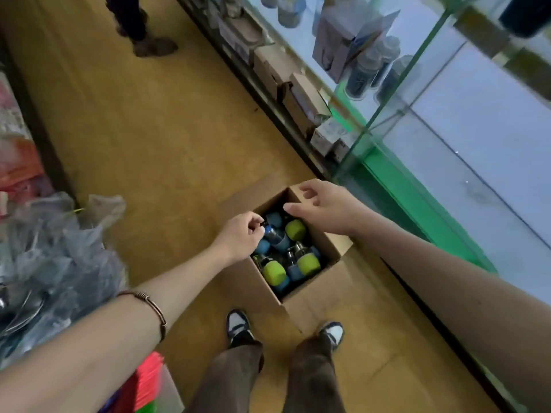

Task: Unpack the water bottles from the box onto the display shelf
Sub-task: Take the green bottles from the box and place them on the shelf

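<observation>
While the right hand [323, 208] hovers open over the box [325, 242], the left hand [243, 235] pinches a bottle [272, 234].

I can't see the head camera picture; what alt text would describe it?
Seen from above, a person's left hand pinches the top of a bottle in an open cardboard box of blue and green-capped water bottles on the floor, while the right hand hovers open above it. A glass display shelf runs along the right.

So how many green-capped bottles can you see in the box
3: one green cap by the right hand, one at the near-left side, one near-right. Others may lie hidden underneath in the box.
</observation>
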Demonstrator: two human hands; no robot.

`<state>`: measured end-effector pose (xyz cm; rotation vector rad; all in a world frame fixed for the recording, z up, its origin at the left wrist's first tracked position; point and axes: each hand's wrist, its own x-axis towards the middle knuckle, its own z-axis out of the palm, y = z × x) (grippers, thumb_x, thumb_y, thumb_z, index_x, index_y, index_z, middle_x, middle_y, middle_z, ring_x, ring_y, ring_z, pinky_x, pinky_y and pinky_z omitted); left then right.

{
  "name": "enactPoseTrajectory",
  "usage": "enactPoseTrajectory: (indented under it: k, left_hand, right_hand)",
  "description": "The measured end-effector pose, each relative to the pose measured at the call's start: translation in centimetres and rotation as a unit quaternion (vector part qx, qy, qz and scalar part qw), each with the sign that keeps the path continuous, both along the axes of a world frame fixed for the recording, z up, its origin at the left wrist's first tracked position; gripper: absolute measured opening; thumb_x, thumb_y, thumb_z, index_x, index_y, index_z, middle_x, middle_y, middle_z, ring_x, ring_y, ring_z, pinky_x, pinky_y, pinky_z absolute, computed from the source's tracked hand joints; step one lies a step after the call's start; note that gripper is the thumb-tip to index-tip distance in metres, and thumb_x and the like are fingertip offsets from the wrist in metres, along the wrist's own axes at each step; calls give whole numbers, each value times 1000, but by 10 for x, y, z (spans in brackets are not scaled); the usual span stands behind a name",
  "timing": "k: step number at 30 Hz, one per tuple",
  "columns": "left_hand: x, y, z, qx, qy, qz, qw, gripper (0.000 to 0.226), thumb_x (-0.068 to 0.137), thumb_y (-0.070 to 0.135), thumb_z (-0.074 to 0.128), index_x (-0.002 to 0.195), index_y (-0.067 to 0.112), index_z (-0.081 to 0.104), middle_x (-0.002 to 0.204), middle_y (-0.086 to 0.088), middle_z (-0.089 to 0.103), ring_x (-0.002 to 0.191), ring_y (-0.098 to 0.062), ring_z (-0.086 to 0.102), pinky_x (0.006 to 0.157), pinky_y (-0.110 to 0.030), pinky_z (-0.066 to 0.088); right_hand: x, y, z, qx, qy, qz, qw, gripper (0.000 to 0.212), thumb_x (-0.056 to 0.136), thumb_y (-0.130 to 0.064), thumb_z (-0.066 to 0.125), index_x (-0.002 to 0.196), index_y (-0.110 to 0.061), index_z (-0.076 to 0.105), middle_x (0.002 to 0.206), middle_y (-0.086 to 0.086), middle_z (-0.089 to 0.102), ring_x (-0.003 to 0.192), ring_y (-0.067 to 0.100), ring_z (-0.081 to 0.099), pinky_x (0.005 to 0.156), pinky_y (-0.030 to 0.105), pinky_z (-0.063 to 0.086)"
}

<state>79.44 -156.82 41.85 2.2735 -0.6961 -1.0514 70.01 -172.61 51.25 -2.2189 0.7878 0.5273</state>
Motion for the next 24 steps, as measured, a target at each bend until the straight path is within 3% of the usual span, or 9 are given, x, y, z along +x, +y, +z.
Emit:
enactPoseTrajectory:
  k: [6, 12, 15, 20, 24]
  left_hand:
    - [9, -6, -75, 65, 25, 23, 997, 29, 98, 24, 46, 123, 13, 54, 113, 1, 56, 109, -18, 53, 88, -25, 39]
    - [3, -12, -160, 135, 42, 37, 989, 32, 97, 24, 47, 126, 12, 51, 119, -3, 53, 104, -17, 52, 88, -28, 43]
    - [4, -25, -207, 154, 43, 42, 986, 33, 97, 24, 48, 127, 12, 51, 118, -5, 54, 103, -19, 53, 89, -31, 45]
    - [-5, -52, -288, 185, 36, 23, 982, 38, 96, 26, 48, 132, 13, 47, 133, -9, 45, 118, -23, 48, 87, -24, 34]
    - [-16, -66, -353, 218, 48, 3, 975, 43, 97, 26, 47, 137, 12, 42, 136, -12, 42, 121, -26, 46, 95, -26, 34]
  right_hand:
    - [14, -15, -92, 36, 47, 22, 998, 68, 89, -53, 56, 143, -17, 37, 137, 4, 49, 123, 21, 49, 101, 35, 42]
    - [9, -28, -200, 92, 85, 51, 991, 71, 87, -50, 59, 145, -18, 32, 139, 7, 46, 121, 23, 50, 95, 31, 41]
    - [5, -31, -256, 121, 102, 65, 985, 75, 86, -49, 61, 146, -17, 31, 140, 8, 45, 124, 24, 47, 100, 34, 41]
    - [-1, -31, -349, 147, 130, 61, 979, 78, 85, -49, 62, 147, -14, 29, 141, 10, 44, 126, 25, 46, 103, 35, 39]
    - [-13, -27, -419, 161, 163, 51, 972, 83, 83, -49, 65, 147, -13, 27, 144, 12, 39, 130, 26, 42, 104, 36, 37]
